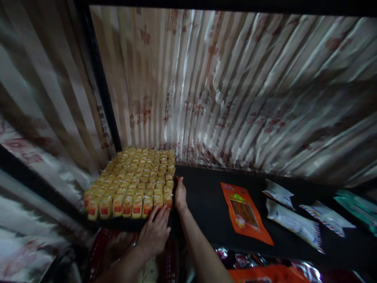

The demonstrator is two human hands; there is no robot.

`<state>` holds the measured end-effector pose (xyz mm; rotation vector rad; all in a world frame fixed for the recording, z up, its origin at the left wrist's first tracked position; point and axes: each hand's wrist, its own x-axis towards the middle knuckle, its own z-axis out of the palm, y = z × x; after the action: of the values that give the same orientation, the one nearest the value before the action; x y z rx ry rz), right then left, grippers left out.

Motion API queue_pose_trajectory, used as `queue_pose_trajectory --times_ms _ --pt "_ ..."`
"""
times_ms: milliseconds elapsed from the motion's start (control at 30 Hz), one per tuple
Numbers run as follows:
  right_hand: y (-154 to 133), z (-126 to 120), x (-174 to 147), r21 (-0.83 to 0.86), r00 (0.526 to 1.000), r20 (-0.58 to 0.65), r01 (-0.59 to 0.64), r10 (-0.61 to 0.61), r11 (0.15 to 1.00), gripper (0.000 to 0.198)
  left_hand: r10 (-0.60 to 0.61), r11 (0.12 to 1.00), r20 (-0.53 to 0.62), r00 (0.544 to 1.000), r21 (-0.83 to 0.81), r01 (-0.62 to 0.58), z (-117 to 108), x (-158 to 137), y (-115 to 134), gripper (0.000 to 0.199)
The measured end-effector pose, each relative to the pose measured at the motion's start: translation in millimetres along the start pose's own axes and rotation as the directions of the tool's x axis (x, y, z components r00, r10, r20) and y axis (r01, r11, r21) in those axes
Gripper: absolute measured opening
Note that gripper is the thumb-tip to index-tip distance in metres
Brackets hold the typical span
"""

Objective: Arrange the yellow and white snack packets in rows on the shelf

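Rows of small yellow wrapped snack packets (pixel 137 179) with red labels stand packed in a block at the left end of a black shelf. My left hand (pixel 155 231) touches the front row near its right corner, fingers stretched out against the wrappers. Along the block's right side lies my right hand (pixel 180 194), held upright with its fingers extended and partly hidden behind the packets. Neither hand is closed around a packet.
To the right on the shelf (pixel 203 204) lie an orange snack pouch (pixel 246 212), several white packets (pixel 294 224) and a green packet (pixel 357 210). A dark post (pixel 101 78) and wrinkled striped sheeting (pixel 188 78) bound the left and back. More packages (pixel 268 274) sit below.
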<state>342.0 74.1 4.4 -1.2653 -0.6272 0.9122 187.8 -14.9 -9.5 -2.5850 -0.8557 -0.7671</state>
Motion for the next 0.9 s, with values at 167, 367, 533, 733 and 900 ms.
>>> queue_pose_trajectory --times_ms 167,367,533,733,900 --pt "-12 8 3 0.061 0.999 0.034 -0.037 0.035 0.997 0.075 -0.017 1.000 0.009 1.000 0.018 0.017 3 -1 0 0.043" --pt "-11 2 3 -0.056 1.000 0.005 -0.002 0.003 0.998 0.072 -0.011 1.000 0.016 1.000 0.016 0.010 2 -1 -1 0.041" --pt "-5 4 18 0.005 0.999 -0.042 0.005 -0.005 1.000 0.071 0.002 0.999 -0.020 1.000 0.036 -0.001 0 1 -1 0.038" --pt "-9 13 26 0.158 0.996 0.035 -0.088 0.084 0.984 0.073 0.001 0.999 -0.015 1.000 0.032 -0.001 5 -1 0 0.040" --pt "-6 10 27 0.109 0.998 0.056 -0.049 0.043 0.993 0.072 -0.001 0.999 -0.006 1.000 0.041 0.002 5 -1 0 0.041"
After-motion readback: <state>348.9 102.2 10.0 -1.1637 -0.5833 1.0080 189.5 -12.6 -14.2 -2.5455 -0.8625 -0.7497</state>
